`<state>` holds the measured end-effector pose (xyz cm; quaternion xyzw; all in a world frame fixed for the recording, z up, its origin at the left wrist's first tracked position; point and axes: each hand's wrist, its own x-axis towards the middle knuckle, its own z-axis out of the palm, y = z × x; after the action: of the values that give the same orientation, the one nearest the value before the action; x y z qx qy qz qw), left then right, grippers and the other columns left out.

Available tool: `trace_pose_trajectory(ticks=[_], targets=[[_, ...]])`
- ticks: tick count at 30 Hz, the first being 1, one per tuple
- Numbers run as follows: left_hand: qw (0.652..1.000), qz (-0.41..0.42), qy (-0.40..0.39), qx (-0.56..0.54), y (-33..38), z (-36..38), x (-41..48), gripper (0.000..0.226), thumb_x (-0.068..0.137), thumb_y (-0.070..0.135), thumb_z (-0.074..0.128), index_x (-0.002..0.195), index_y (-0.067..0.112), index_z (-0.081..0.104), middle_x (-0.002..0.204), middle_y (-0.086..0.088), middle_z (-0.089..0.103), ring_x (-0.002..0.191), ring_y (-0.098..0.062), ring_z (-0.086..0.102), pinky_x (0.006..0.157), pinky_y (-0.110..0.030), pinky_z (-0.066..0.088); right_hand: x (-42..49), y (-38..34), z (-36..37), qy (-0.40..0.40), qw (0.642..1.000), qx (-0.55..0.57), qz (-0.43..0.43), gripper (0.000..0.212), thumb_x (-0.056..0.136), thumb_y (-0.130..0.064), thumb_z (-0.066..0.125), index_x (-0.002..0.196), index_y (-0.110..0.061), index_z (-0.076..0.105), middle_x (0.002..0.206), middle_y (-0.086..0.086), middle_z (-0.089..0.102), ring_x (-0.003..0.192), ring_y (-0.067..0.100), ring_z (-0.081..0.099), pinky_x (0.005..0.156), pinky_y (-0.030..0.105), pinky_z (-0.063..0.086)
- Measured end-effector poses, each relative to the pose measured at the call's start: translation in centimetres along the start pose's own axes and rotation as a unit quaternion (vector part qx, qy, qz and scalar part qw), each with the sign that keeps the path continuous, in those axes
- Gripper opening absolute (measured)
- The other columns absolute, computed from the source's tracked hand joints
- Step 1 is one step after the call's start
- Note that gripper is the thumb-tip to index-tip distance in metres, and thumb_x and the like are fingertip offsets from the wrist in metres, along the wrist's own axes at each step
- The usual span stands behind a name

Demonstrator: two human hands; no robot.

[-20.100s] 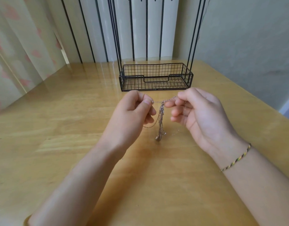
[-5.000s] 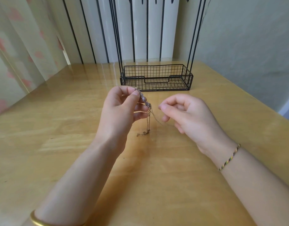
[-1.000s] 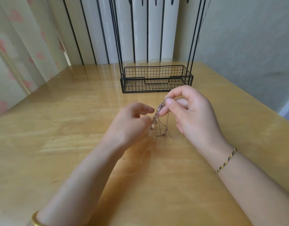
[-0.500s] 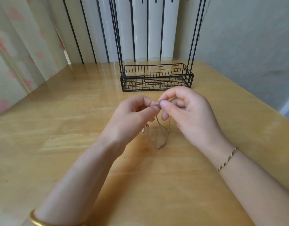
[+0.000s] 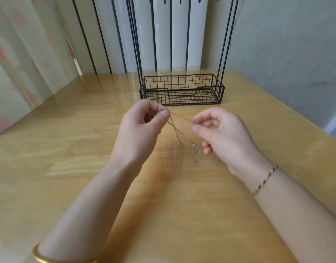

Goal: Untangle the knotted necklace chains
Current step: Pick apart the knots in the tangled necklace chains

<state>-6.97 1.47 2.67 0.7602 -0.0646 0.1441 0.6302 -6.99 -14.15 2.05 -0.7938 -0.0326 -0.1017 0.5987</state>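
Sloping crosswise, chains span left hand to right hand

I see dull-gold necklace chains over a honey-yellow, wood-grained counter. At twelve o'clock, the wire basket is a black grid. At ten o'clock, the curtain is cream with pink blotches. The braided bracelet at four o'clock is black and yellow, and the bangle at seven o'clock is gold.
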Motion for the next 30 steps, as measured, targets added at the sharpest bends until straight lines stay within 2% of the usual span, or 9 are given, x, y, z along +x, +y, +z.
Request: trace_pose_trajectory(ticks=[4,6,9,12,16,20,23,27,30], targets=[[1.0,-0.013,0.001,0.011,0.09,-0.12,-0.12,0.01,0.092,0.018,0.059,0.083,0.017,0.061,0.071,0.004,0.055,0.048,0.002,0.045,0.046,-0.008,0.035,-0.02,-0.12,-0.09,0.023,0.996,0.079,0.025,0.01,0.09,-0.004,0.058,0.087,-0.012,0.062,0.089,0.012,0.06,0.043,0.004,0.05,0.044,0.021,0.047],[0.999,-0.035,0.0,0.003,0.16,-0.16,-0.12,0.01,0.093,0.019,0.058,0.084,0.016,0.061,0.071,0.004,0.056,0.049,0.001,0.047,0.046,-0.011,0.035,0.06,-0.12,-0.16,0.026,0.994,0.103,0.034,0.013,0.09,0.0,0.056,0.085,-0.012,0.06,0.082,0.011,0.059,0.044,0.005,0.051,0.046,0.021,0.047],[0.996,-0.083,-0.004,-0.031,0.24,-0.27,-0.08,0.013,0.094,0.021,0.056,0.082,0.018,0.061,0.07,0.006,0.063,0.062,-0.011,0.052,0.052,-0.023,0.035,0.19,-0.11,-0.25,0.022,0.989,0.135,0.049,0.022,0.088,0.006,0.055,0.077,-0.013,0.053,0.072,0.006,0.052,0.044,0.006,0.049,0.046,0.021,0.046],[0.991,-0.106,-0.008,-0.08,0.3,-0.21,-0.06,0.016,0.095,0.017,0.054,0.08,0.018,0.06,0.071,0.006,0.068,0.073,-0.017,0.059,0.055,-0.028,0.033,0.19,-0.01,-0.2,0.019,0.993,0.107,0.043,0.033,0.085,0.013,0.047,0.067,-0.014,0.054,0.071,0.004,0.052,0.051,0.007,0.05,0.048,0.02,0.045],[0.988,-0.102,-0.019,-0.112,0.46,-0.02,-0.18,0.016,0.096,0.014,0.051,0.082,0.017,0.057,0.07,0.006,0.068,0.074,-0.013,0.066,0.053,-0.026,0.034,-0.09,-0.05,-0.11,0.029,0.999,0.042,0.013,0.042,0.081,0.012,0.043,0.061,-0.018,0.065,0.069,0.0,0.059,0.052,0.006,0.051,0.055,0.02,0.047],[0.983,-0.092,-0.034,-0.157,0.55,0.08,-0.31,0.011,0.098,0.012,0.049,0.088,0.014,0.054,0.068,0.003,0.065,0.068,-0.015,0.062,0.049,-0.023,0.032,-0.18,-0.08,0.0,0.026,1.0,0.006,0.0,0.043,0.084,0.007,0.047,0.067,-0.025,0.071,0.077,-0.003,0.065,0.05,0.0,0.052,0.057,0.019,0.048],[0.978,-0.091,-0.047,-0.184,0.75,0.24,-0.43,0.008,0.098,0.01,0.048,0.093,0.011,0.053,0.08,-0.002,0.072,0.062,-0.011,0.06,0.046,-0.02,0.032,-0.15,-0.02,0.28,0.009,1.0,0.017,0.002,0.041,0.089,0.005,0.048,0.075,-0.026,0.071,0.083,-0.002,0.067,0.056,0.0,0.054,0.054,0.017,0.047],[0.986,-0.086,-0.047,-0.133,0.77,0.3,-0.55,0.008,0.098,0.011,0.049,0.093,0.011,0.054,0.095,-0.003,0.075,0.059,-0.01,0.058,0.046,-0.019,0.032,-0.09,0.02,0.37,0.015,0.999,0.036,-0.001,0.035,0.091,0.003,0.049,0.085,-0.025,0.069,0.085,-0.003,0.066,0.06,0.002,0.055,0.051,0.014,0.046],[0.991,-0.084,-0.036,-0.102,0.53,0.32,-0.54,0.012,0.097,0.013,0.052,0.087,0.014,0.058,0.09,-0.007,0.074,0.064,-0.015,0.057,0.048,-0.023,0.031,-0.01,0.08,0.38,0.034,0.999,0.005,-0.032,0.034,0.092,0.001,0.049,0.092,-0.027,0.067,0.092,0.0,0.065,0.057,-0.002,0.055,0.053,0.015,0.048]])
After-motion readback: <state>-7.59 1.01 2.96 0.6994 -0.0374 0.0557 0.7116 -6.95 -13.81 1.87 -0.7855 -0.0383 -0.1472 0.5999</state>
